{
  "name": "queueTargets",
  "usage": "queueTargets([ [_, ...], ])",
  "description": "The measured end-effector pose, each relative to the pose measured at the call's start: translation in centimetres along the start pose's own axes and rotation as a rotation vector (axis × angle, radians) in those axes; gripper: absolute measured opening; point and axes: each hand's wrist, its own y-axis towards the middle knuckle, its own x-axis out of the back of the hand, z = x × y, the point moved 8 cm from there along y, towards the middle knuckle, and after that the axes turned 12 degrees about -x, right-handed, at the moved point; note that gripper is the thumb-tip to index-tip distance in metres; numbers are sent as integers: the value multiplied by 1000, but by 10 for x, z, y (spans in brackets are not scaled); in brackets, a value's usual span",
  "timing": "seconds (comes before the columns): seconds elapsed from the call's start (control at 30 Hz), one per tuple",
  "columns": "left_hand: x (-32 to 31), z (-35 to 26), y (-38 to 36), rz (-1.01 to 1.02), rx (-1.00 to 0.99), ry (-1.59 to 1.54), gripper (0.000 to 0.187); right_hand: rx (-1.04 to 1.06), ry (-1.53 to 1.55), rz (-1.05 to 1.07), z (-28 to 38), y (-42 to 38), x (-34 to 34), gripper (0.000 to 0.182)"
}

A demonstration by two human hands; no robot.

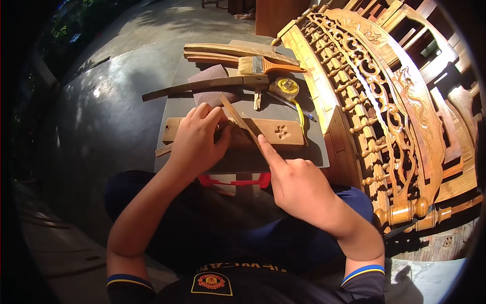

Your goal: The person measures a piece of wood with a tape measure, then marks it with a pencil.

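Note:
A wooden block [253, 133] lies across the low grey table, with a small paw-shaped hollow carved near its right end. My right hand [298, 182] grips a narrow, flat, file-like brown strip [240, 120], index finger stretched along it. The strip slants over the block and tapers at its far end. My left hand [202, 130] is above the block's left half, thumb and fingers drawn together in a pinch right beside the strip. What the pinch holds is hidden behind the fingers. A thin wooden stick [163, 150] pokes out left of the left wrist.
Behind the block lie a curved dark wood piece [192, 87], brown sandpaper [210, 75], a paintbrush [266, 65], a yellow tape measure [287, 87], a blue pen [306, 115] and wood strips [217, 50]. Carved wooden furniture [364, 101] borders the right. A red handle [235, 181] shows below the table edge.

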Motion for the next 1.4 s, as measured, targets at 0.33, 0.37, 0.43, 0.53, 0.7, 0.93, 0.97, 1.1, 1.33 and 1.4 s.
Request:
queueTargets([
  [0.33,-3,5,-3,-55,9,-18,18,-43,-72,-80,17,-1,-14,87],
  [0.37,-3,6,-4,-47,10,-12,18,-64,-73,-73,18,-10,-11,83],
  [0.43,-4,7,-5,-47,34,8,18,-82,-90,-53,21,-25,-2,74],
  [0.53,-3,5,-6,-62,45,26,19,-58,-74,-96,18,-15,-2,71],
  [0.7,-5,5,-7,-75,75,-7,17,-24,-47,-104,11,-7,-5,71],
  [0.93,-5,7,-7,-80,81,4,17,-32,-51,-77,23,17,-23,76],
  [0.97,-6,5,-6,-74,72,30,17,-38,-64,-98,24,19,-26,77],
  [1.1,-6,3,-8,-66,78,57,17,-37,-146,-22,22,-11,-15,84],
  [1.33,-6,5,-6,-87,86,73,18,-44,-97,-104,20,15,-19,78],
  [1.4,-6,4,-5,-77,82,65,18,-9,-102,-122,18,8,-18,78],
])
